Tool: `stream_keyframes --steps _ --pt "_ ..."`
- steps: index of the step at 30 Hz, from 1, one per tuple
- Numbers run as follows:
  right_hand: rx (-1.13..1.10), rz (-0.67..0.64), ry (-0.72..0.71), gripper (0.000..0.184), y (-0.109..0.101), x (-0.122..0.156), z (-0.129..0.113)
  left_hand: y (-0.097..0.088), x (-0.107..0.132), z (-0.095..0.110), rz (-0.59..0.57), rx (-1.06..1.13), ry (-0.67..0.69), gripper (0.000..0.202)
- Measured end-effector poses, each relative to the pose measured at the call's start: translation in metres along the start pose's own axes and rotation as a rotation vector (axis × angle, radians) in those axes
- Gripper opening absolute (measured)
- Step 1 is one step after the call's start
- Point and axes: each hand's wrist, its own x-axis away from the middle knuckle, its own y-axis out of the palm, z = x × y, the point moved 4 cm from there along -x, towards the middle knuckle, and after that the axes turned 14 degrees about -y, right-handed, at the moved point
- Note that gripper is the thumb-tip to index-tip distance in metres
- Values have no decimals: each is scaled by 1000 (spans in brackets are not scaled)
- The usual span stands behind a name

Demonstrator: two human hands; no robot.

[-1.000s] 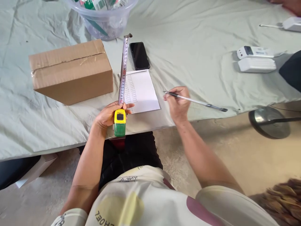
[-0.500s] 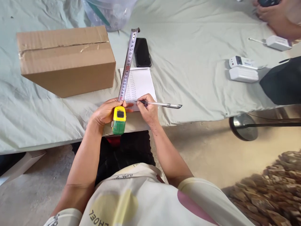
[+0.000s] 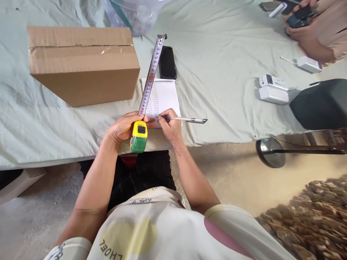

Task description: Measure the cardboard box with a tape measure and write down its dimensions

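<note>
My left hand [image 3: 125,125] is closed on a yellow and green tape measure [image 3: 139,137], thumb on the blade near the case. The metal blade [image 3: 149,81] sticks out away from me, its hooked end up beside a black phone [image 3: 167,63]. Part of the blade passes over a white sheet of paper [image 3: 168,95] with columns of handwriting. Fingers of my left hand also rest at the paper's lower edge. In my right hand [image 3: 171,126] a clear pen [image 3: 189,119] is pinched, its tip at the writing near the bottom of the sheet.
A closed cardboard box [image 3: 86,81] stands left of the paper on the cloth-covered table [image 3: 217,94]. Behind is a clear plastic tub [image 3: 135,16]. Toward the right lie white devices [image 3: 273,94] and a dark object [image 3: 320,104]. Another person's hands [image 3: 303,30] hold something dark at the far right.
The view has shifted slightly, so the box sits a little further right and more of the other person shows. Both my hands keep their holds, almost still.
</note>
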Motion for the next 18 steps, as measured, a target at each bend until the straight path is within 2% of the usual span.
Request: stream_keyframes --steps 4,10,18 --pt "21 -9 0 6 0 0 0 0 0 -1 5 6 0 21" --pt "28 -14 0 8 1 1 1 1 -1 0 -24 9 -9 14" --pt "21 22 -10 8 -2 0 2 2 1 0 14 10 -24 15"
